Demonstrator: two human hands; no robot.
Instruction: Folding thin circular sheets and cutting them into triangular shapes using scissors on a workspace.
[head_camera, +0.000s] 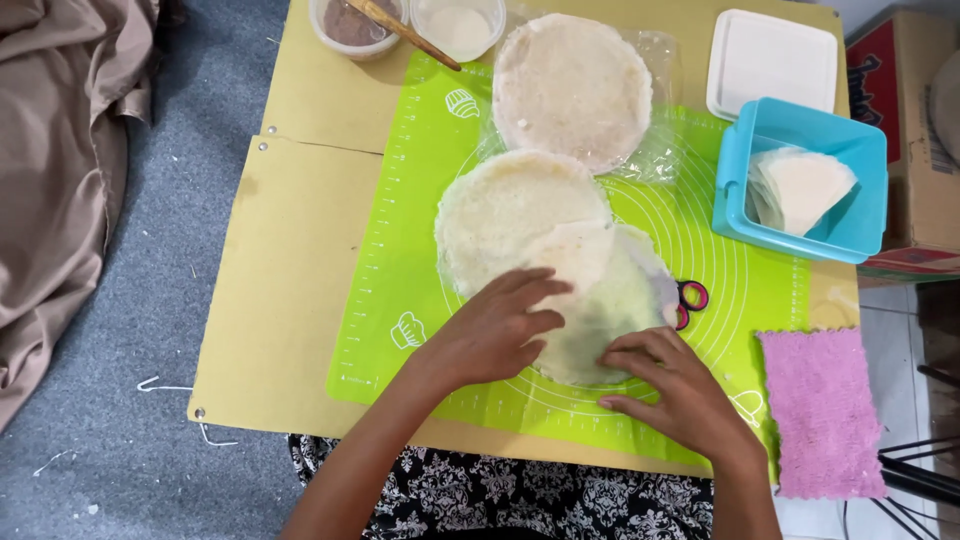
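My left hand (495, 330) lies flat with fingers spread on a thin round wrapper sheet (600, 300) that is partly folded over on the green silicone mat (400, 280). My right hand (675, 385) presses its fingertips on the sheet's lower right edge. Behind the sheet sits a stack of round wrappers (510, 205). A second stack (572, 85) rests on clear plastic further back.
A blue tub (850, 225) at the right holds folded wrappers; its white lid (772, 62) lies behind. Red-handled scissors (692, 298) peek out beside the sheet. A pink cloth (822, 410) lies front right. Two small bowls (352, 25), one with a wooden stick (405, 32), stand at the back.
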